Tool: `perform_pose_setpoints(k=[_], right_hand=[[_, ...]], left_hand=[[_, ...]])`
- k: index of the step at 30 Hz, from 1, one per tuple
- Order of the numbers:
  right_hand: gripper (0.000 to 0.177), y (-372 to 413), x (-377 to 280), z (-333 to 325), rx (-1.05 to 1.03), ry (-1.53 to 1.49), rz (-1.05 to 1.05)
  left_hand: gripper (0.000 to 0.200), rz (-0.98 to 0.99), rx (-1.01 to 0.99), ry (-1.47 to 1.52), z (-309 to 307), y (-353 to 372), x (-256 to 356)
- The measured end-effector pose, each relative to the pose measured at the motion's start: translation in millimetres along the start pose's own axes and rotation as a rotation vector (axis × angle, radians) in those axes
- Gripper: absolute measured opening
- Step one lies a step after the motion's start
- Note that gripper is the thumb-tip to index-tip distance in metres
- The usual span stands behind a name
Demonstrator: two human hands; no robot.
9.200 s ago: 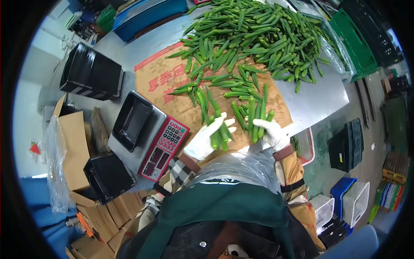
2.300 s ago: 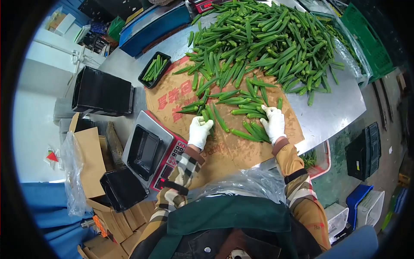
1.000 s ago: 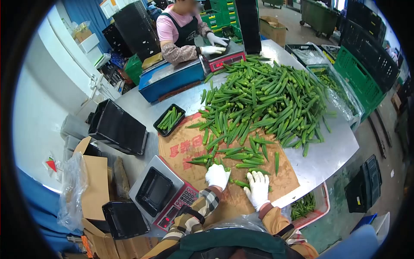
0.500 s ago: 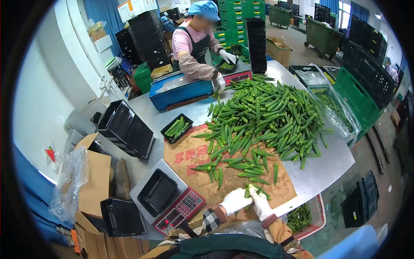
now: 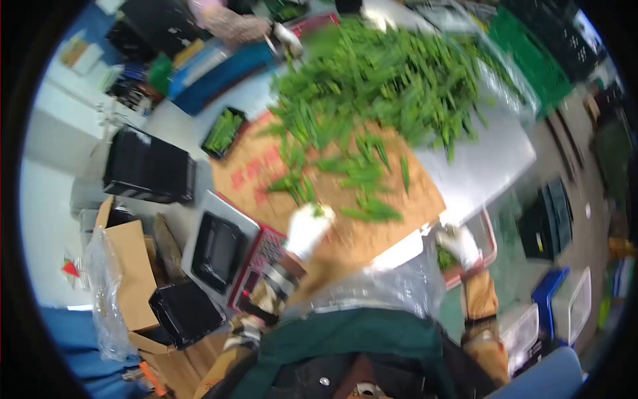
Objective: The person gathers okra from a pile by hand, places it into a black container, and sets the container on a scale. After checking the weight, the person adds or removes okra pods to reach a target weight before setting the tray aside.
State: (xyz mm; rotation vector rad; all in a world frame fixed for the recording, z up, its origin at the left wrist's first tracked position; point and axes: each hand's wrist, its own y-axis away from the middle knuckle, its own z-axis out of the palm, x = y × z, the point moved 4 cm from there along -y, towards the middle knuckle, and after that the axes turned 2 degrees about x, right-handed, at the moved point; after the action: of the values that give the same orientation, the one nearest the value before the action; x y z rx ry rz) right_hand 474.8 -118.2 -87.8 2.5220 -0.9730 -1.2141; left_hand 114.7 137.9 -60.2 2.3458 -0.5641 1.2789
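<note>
My left hand (image 5: 308,231), in a white glove, is closed over the cardboard, with a bit of green okra (image 5: 319,211) showing at its fingertips. My right hand (image 5: 460,245), also gloved, is past the table's edge over a red-rimmed basket (image 5: 490,234) with green pods in it. Its fingers look apart with nothing seen in them, though blurred. Loose okra pods (image 5: 362,174) lie on the cardboard (image 5: 412,193) ahead of my left hand. Behind them spreads a big okra pile (image 5: 392,80).
Left of my left hand, a scale (image 5: 264,249) bears a black tray (image 5: 218,246). A tray of okra (image 5: 224,132) sits at the cardboard's far left corner. Stacked black trays (image 5: 147,165) and an open carton (image 5: 129,266) stand left. A co-worker's gloved hand (image 5: 288,40) is at the back.
My hands have parted: the right went right to above the basket, the left shifted left and away from me. The view has tilted downward and blurred.
</note>
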Motion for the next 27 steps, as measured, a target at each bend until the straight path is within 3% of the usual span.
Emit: perform_pose_setpoints(k=[1,2,3,4,6,9,10,13,15,16,17,19,20,21,22,23,25,27], right_hand=[[0.044,-5,-2,9,0.144,-0.151,-0.168],[0.046,-16,-7,13,0.047,-0.177,0.031],[0.05,-18,-25,15,0.135,-0.232,0.03],[0.053,-45,-7,27,0.175,0.01,-0.073],[0.055,-76,-13,49,0.253,-0.353,-0.072],[0.056,-120,-43,59,0.292,-0.355,-0.092],[0.057,-128,-59,57,0.316,-0.265,-0.068],[0.062,-154,-95,53,0.41,-0.016,-0.076],[0.066,-173,-94,63,0.486,0.113,-0.16],[0.071,-184,-82,72,0.486,0.091,-0.205],[0.065,-179,-88,68,0.493,0.053,-0.264],[0.054,-177,-99,56,0.307,0.024,-0.1],[0.043,-191,-78,61,0.388,0.007,-0.191],[0.037,-191,-87,61,0.238,-0.206,-0.154],[0.032,-189,-98,59,0.102,-0.412,-0.087],[0.028,-189,-105,61,0.125,-0.628,-0.136],[0.028,-177,-132,59,0.174,-0.564,-0.239],[0.032,-195,-151,77,0.127,-0.521,-0.29]], left_hand=[[0.018,-0.087,0.15,0.191,-11,2,5],[0.018,-0.132,0.213,0.231,-15,-3,-6],[0.017,-0.168,0.291,0.266,-24,-10,-15],[0.018,-0.156,0.347,0.286,-36,-17,-15],[0.017,-0.166,0.459,0.247,-68,-31,-11],[0.013,-0.246,0.547,0.348,-104,-57,-13],[0.012,-0.258,0.531,0.441,-111,-68,-17],[0.022,-0.293,0.597,0.352,-112,-98,-17],[0.025,-0.127,0.596,0.082,-106,-124,-37],[0.028,-0.102,0.526,-0.19,-103,-134,-45],[0.025,-0.148,0.444,-0.22,-93,-139,-58],[0.024,-0.273,0.291,-0.239,-79,-142,-91],[0.024,-0.276,0.172,-0.708,-79,-129,-48],[0.026,-0.196,0.152,-0.868,-84,-126,-70],[0.026,-0.186,0.234,-0.843,-93,-122,-85],[0.026,-0.165,0.303,-0.793,-92,-117,-83],[0.028,-0.221,0.212,-0.581,-99,-109,-76],[0.028,-0.164,0.482,-0.383,-108,-103,-70]])
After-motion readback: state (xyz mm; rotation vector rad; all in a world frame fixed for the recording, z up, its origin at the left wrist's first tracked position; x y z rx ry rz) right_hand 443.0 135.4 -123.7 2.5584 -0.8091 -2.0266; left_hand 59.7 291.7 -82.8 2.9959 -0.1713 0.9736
